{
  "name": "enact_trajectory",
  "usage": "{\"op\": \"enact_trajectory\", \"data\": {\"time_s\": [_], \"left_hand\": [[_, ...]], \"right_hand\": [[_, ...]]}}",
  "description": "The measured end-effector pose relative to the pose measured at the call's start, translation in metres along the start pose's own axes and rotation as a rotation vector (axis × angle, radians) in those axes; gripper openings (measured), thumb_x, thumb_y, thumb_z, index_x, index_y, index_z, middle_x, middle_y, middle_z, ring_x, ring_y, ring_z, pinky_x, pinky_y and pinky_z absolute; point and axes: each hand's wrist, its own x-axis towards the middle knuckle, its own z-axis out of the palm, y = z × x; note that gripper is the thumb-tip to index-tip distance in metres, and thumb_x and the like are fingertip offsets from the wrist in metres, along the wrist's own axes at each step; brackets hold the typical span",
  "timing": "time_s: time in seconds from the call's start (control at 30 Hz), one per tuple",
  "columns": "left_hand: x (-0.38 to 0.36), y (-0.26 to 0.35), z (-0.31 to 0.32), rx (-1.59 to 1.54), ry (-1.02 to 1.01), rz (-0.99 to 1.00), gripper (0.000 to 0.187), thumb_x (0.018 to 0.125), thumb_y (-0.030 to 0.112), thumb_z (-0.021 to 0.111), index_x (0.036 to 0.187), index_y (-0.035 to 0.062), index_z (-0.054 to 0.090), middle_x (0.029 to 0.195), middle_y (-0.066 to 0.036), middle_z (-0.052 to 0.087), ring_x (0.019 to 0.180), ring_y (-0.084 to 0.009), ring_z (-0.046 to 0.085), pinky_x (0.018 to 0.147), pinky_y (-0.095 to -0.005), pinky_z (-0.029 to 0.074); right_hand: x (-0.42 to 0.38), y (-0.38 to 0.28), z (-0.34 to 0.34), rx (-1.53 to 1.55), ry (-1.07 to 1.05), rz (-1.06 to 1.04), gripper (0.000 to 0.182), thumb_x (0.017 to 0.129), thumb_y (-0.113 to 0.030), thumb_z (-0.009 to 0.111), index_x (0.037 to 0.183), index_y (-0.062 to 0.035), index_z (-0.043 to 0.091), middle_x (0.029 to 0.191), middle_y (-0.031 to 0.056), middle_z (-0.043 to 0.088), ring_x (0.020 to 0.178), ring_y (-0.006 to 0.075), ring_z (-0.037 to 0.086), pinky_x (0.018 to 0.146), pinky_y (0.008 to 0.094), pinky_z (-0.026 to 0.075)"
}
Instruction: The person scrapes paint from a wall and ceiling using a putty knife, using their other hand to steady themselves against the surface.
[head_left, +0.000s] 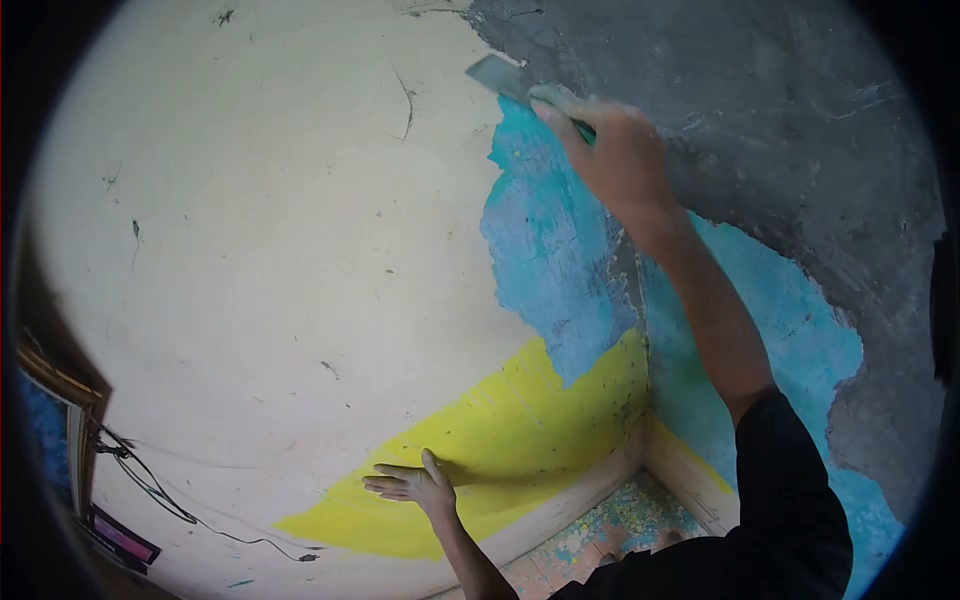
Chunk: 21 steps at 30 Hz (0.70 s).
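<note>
In the upper middle of the frame, a person's right hand (620, 150) grips a flat, grey, broad-bladed scraper (497, 78), fingers curled closely around its handle. The blade points to the upper left and lies against, or very near, a cream-painted wall (260, 260); I cannot tell whether its edge touches. Just beneath the blade, a ragged blue-and-turquoise patch of exposed paint (550, 260) runs down the wall, narrowing to a point near the centre of the frame.

Low in the centre, the left hand (415, 485) is outstretched and holds nothing, its fingers pointing left and its thumb raised. It is in front of a bright yellow painted area (530, 410) of the same wall; from where I stand, I cannot tell whether the palm rests on it. Both arms come up from the lower right, where a black sleeve (795, 490) covers the right upper arm.

Rough dark grey bare plaster (770, 80) fills the upper right, with a turquoise painted stretch (780, 290) below it, partly behind the right forearm. Small cracks and dark nicks dot the cream paint. At the bottom, right of centre, blue and yellow flakes (640, 505) lie scattered over a pinkish floor (525, 578) by the corner. At the lower left, a thin black cable (160, 492) droops along the wall beside a brown-framed object (60, 375).
</note>
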Motion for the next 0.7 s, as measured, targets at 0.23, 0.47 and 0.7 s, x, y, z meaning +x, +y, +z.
{"op": "enact_trajectory", "data": {"time_s": [0.23, 0.47, 0.7], "left_hand": [[0.000, -0.005, 0.003, 0.011, 0.022, 0.022, 0.100, 0.096, 0.058, 0.044, 0.152, 0.0004, -0.015, 0.155, -0.029, -0.026, 0.145, -0.0428, -0.024, 0.114, -0.0578, -0.011], [0.000, -0.002, 0.003, 0.014, 0.011, 0.002, 0.100, 0.096, 0.058, 0.044, 0.151, 0.0001, -0.016, 0.154, -0.029, -0.026, 0.145, -0.0434, -0.024, 0.115, -0.0580, -0.010], [0.000, -0.004, 0.005, 0.029, 0.034, 0.000, 0.100, 0.096, 0.058, 0.044, 0.151, -0.0006, -0.016, 0.154, -0.030, -0.027, 0.144, -0.0438, -0.024, 0.115, -0.0583, -0.009]], "right_hand": [[-0.115, -0.002, -0.018, -0.014, -0.210, 0.053, 0.029, 0.091, -0.025, 0.067, 0.120, -0.0234, 0.070, 0.081, 0.0137, 0.063, 0.065, 0.0315, 0.063, 0.056, 0.0402, 0.048], [-0.088, -0.004, -0.032, -0.056, -0.254, -0.025, 0.031, 0.089, -0.029, 0.069, 0.120, -0.0252, 0.070, 0.082, 0.0107, 0.061, 0.060, 0.0286, 0.062, 0.049, 0.0387, 0.048], [-0.107, 0.005, -0.025, -0.078, -0.266, -0.040, 0.030, 0.089, -0.031, 0.069, 0.118, -0.0246, 0.070, 0.079, 0.0093, 0.060, 0.060, 0.0288, 0.062, 0.051, 0.0390, 0.049]]}}
